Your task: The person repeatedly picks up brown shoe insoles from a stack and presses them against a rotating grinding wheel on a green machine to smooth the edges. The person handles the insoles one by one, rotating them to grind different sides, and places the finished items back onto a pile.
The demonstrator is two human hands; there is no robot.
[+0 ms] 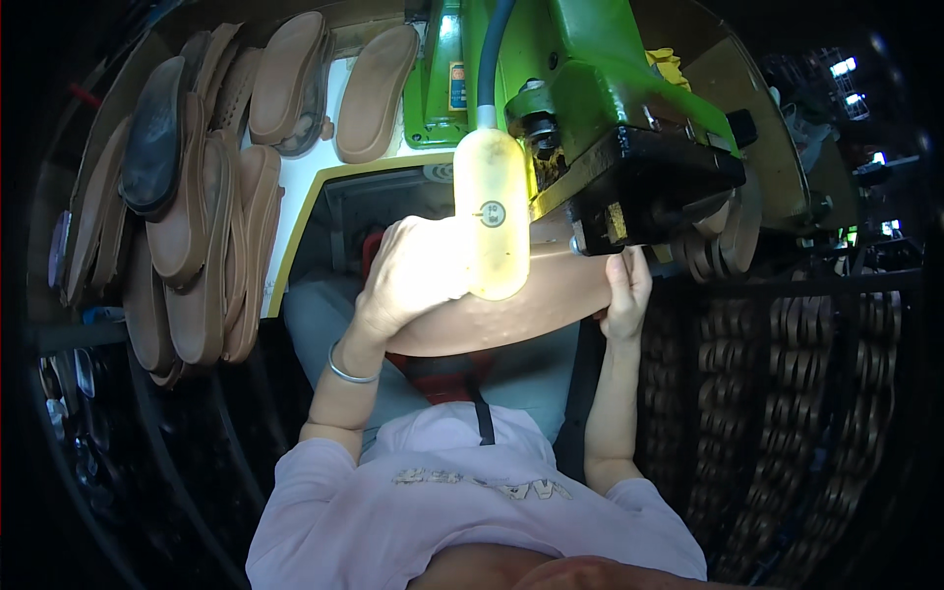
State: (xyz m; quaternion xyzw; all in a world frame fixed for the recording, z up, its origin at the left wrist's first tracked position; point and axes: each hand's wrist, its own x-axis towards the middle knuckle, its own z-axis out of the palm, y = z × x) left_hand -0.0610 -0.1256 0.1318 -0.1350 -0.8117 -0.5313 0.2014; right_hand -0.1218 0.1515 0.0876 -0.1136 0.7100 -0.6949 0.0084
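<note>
Hands (413, 280) grip tan sole (551, 295) | orange label (457, 86) on green machine (600, 79)

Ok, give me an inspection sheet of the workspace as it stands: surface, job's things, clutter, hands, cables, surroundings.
Surface: white bench top with a yellow edge, at upper left.
Job's things: a tan shoe sole held under the black head of the green machine.
Clutter: brown soles piled on the bench at left; two more soles lie by the machine.
Hands: left hand lies over the sole's left part, brightly lit; right hand grips its right end, fingers wrapped on the edge.
Cables: a grey hose runs down to the lit lamp.
Surroundings: dark racks of stacked soles at right; the rest is too dark to tell.
</note>
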